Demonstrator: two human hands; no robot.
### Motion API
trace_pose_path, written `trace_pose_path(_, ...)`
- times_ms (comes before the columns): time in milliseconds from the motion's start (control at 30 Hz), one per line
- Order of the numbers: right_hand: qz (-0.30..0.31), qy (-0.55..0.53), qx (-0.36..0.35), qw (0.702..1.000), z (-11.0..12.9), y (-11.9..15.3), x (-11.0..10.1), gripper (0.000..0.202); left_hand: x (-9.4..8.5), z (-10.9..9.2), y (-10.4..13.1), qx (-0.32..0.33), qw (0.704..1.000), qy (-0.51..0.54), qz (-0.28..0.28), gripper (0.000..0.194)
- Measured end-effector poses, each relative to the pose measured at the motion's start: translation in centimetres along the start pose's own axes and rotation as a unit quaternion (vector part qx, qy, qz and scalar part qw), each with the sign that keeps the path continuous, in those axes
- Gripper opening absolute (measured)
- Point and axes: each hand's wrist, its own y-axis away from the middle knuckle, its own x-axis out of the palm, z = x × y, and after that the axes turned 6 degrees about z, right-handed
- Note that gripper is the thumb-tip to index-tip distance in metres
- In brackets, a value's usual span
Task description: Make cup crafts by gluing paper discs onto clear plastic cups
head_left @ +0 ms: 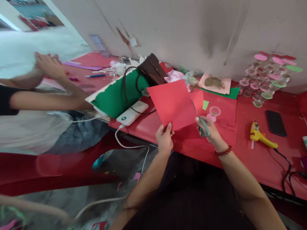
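Left hand (165, 138) pinches red paper (171, 103) and right hand (213, 134) grips green-handled scissors (204, 126); any cut should run cleaner with the paper held taut near them.

Room on the right, blocked left.
There is a gap between the clear cup (215, 111) and yellow glue gun (263, 136). Red paper (171, 103) and scissors (204, 126) block the middle, a big green thing (114, 94) the left, stacked cups (266, 80) the back right.
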Motion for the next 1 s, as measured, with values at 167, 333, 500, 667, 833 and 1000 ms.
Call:
trace_pose_path(167,0.007,0.015,-0.003,1.0,0.0,0.0,0.0,0.06,-0.3,0.1,0.1,0.006,1.0,-0.002,0.0,0.031)
trace_pose_path(333,0.003,0.02,0.006,1.0,-0.2,-0.1,0.2,0.059,-0.4,-0.3,-0.1,0.007,1.0,-0.013,0.005,0.034)
trace_pose_path(500,0.003,0.018,0.017,1.0,-0.9,-0.3,0.3,0.059,-1.3,-1.4,-0.9,0.05,0.998,-0.038,0.0,0.033)
trace_pose_path(667,-0.029,0.013,0.03,0.999,-1.0,-0.3,0.4,0.051,-2.8,-3.1,-2.6,0.121,0.987,-0.107,-0.008,0.029)
trace_pose_path(833,-0.048,0.024,0.014,0.998,-0.7,-0.3,0.5,0.05,-3.0,-4.4,-4.6,0.047,0.986,-0.162,0.019,0.037)
trace_pose_path(1000,-0.084,0.302,0.002,0.95,0.0,-0.1,-0.4,0.04,-3.3,-5.1,-4.9,0.024,0.991,-0.132,0.015,0.032)
